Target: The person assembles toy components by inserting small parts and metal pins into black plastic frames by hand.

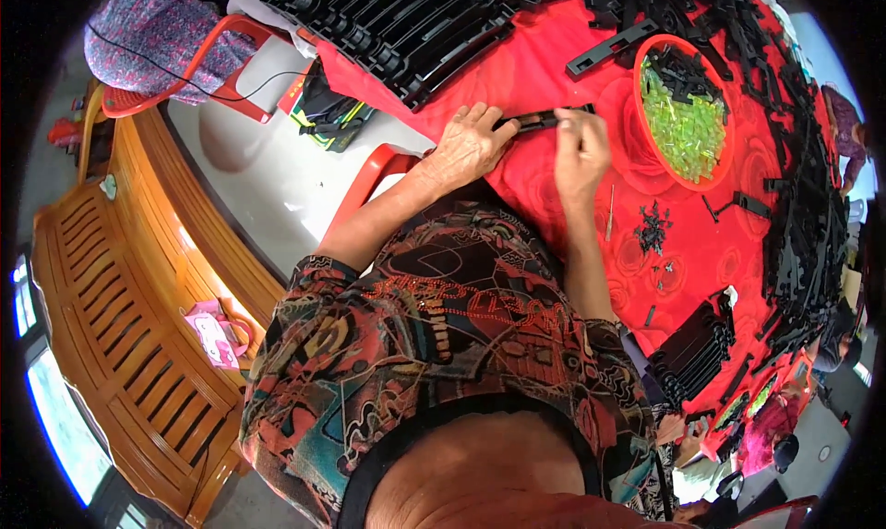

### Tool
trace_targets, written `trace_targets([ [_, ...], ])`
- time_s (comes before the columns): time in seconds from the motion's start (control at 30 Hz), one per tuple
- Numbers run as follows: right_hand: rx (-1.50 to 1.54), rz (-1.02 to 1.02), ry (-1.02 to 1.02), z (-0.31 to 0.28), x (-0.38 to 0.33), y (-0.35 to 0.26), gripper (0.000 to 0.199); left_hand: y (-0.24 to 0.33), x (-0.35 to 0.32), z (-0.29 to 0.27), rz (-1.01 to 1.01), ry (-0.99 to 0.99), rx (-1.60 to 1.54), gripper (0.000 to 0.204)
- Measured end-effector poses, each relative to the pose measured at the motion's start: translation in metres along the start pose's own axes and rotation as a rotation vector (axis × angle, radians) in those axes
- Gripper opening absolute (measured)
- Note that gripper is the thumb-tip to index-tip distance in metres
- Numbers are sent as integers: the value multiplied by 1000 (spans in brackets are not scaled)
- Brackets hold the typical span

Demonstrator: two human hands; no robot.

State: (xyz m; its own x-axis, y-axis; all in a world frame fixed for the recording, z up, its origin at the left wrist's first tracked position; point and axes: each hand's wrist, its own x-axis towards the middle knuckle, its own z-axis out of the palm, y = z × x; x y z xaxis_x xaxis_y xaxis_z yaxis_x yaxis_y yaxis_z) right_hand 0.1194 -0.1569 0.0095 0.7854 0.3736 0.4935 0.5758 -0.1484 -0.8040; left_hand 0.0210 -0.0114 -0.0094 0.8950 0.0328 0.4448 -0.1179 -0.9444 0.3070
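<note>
Both bare forearms reach up over the red patterned tablecloth (554, 77), the left hand (466, 146) and right hand (580, 149) each pinching an end of a slim black plastic strip (540, 119) lying flat, just before a round red plastic bowl (646, 132) of translucent green pieces (688, 127).

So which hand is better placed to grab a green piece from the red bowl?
Probably right: the right hand is beside the red bowl of green pieces; the left hand steadies the black strip.
</note>
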Motion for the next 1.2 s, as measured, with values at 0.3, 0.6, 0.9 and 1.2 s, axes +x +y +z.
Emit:
trace_targets([
  [0.3,855,537,249,-11,21,-4,31,-3,-4,1,4,-20,36,26],
  [0.6,893,382,108,40,30,-14,32,-1,-3,1,-48,-7,-7,29],
  [0.9,1024,498,127,45,27,-4,37,-2,-2,1,-67,-39,-34,30],
  [1.2,844,443,75,52,22,-4,37,-1,0,1,-58,-39,-53,30],
])
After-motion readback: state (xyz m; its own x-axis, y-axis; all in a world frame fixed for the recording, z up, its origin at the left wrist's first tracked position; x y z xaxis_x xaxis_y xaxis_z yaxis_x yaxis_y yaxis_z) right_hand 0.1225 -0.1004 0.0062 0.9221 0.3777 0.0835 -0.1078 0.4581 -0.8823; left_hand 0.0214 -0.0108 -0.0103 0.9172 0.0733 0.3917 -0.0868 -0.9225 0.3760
